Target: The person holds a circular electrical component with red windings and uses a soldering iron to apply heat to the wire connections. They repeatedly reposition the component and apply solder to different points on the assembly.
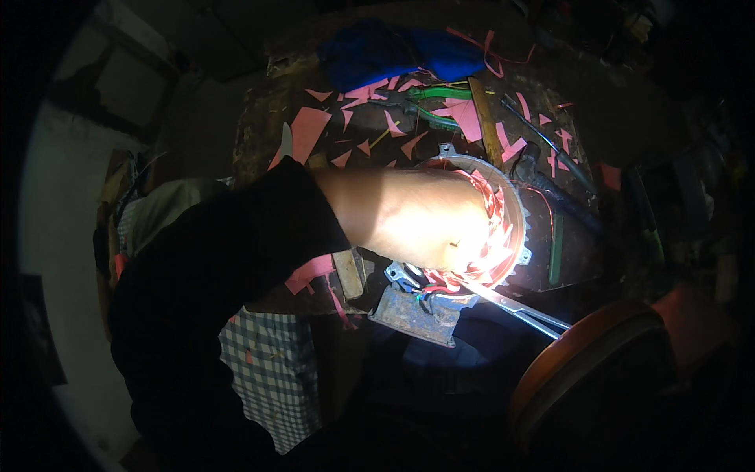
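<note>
A round motor stator (517, 200) with a grey metal housing, mounting lugs and copper windings lies on the workbench. Pink insulation paper strips (497, 250) stick out among its coils. My left forearm, in a black sleeve, crosses from the left, and my left hand (456, 228) reaches into the stator. Glare and the windings hide its fingers. Long silver scissors (515, 305) or a similar two-armed metal tool touch the coils' near edge. Their other end runs behind a round orange-rimmed object (594, 342). My right hand does not show.
Pink paper scraps (307, 130) litter the dark bench (259, 149). Further back are a blue cloth (393, 55), green-handled pliers (440, 92) and a wooden stick (485, 122). A dark hammer-like tool (535, 169) lies right of the stator. A metal terminal box (417, 315) juts out in front.
</note>
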`<state>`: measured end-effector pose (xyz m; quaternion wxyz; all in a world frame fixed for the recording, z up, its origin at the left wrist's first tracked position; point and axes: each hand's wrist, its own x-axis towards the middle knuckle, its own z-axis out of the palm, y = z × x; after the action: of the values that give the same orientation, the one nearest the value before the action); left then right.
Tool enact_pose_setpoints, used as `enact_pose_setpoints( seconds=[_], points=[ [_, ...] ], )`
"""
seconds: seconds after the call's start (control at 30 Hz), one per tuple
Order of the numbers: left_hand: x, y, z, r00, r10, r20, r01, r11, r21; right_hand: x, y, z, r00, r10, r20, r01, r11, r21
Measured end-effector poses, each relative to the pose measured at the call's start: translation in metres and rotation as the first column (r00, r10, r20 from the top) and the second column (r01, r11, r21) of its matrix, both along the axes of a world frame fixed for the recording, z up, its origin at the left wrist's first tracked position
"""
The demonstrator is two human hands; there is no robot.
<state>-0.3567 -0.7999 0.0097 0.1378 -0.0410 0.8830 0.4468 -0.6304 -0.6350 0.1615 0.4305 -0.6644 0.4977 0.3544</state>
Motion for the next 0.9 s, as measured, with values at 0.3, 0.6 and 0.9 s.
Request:
enact_pose_setpoints(
  seconds=[0.3, 0.6, 0.9],
  points=[
    [0.0, -0.013, -0.022, 0.982, -0.184, -0.052, 0.184, 0.983, 0.006, 0.014, -0.013, -0.003, 0.997, -0.061, -0.038, 0.064, 0.992, 0.107],
    [-0.003, -0.011, -0.013, 0.99, -0.139, -0.016, 0.139, 0.99, 0.022, 0.022, -0.014, -0.003, 0.998, -0.054, -0.028, 0.056, 0.995, 0.088],
    [-0.012, -0.004, -0.003, 0.993, -0.114, -0.038, 0.114, 0.993, -0.012, 0.021, -0.015, 0.005, 0.992, -0.115, -0.056, 0.121, 0.986, 0.117]
  ],
)
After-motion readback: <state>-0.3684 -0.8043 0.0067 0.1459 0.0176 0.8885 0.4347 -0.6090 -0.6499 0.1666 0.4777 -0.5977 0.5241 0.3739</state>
